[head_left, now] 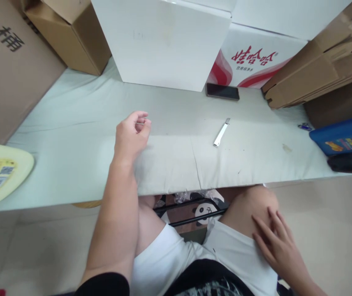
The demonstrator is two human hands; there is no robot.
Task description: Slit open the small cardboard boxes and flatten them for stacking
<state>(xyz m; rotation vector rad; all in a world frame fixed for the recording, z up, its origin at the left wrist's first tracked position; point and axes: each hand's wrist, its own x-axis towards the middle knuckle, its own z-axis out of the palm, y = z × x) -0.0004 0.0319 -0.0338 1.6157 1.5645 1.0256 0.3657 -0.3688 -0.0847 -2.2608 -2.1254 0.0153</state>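
Above the pale green cloth of the table (170,152), my left hand (131,133) is closed, its fingers curled in and the thumb meeting the fingertips. A thin pale line shows between thumb and fingers; what it is I cannot make out. My right hand (279,242) rests on my bare knee and thigh with the fingers spread, holding nothing. To the right of my left hand, a slim white cutter knife (221,132) lies slanted on the cloth, its narrow grey tip pointing away from me. Neither hand touches it.
A dark phone (222,91) lies before a white box (163,45) and a red-and-white carton (253,57). Cardboard boxes (86,41) stand at both sides. At left lies a yellow bottle (3,174); at right, a blue package (345,133). Under the table is a panda-print item (206,210).
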